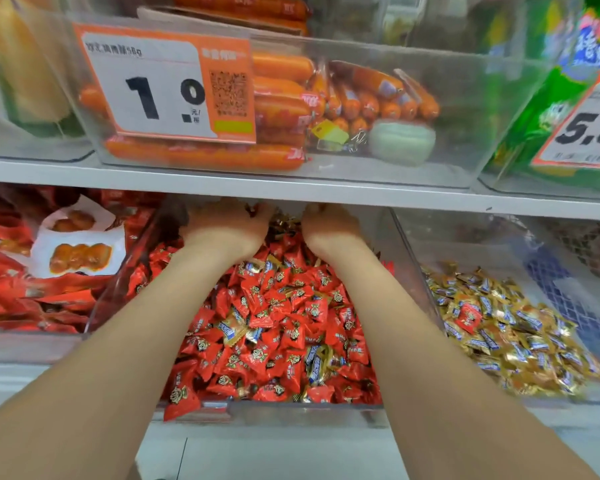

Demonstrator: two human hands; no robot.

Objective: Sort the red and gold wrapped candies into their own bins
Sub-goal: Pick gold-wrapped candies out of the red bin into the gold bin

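A clear middle bin point(302, 408) on the lower shelf is heaped with red wrapped candies point(274, 327), and several gold wrapped candies point(317, 367) lie mixed among them. To its right a second clear bin point(413, 244) holds gold candies point(510, 341) with one red candy point(467, 317) among them. Both my arms reach deep into the middle bin. My left hand point(226, 225) and my right hand point(329, 223) are at the back of the heap, under the shelf board. Their fingers are hidden, so what they hold cannot be seen.
The white shelf board point(291, 188) hangs just above my hands. Above it stands a clear bin of orange sausages point(281, 109) with a price tag point(163, 84). Red snack packs point(32, 271) fill the bin at left. Green packets point(548, 116) sit top right.
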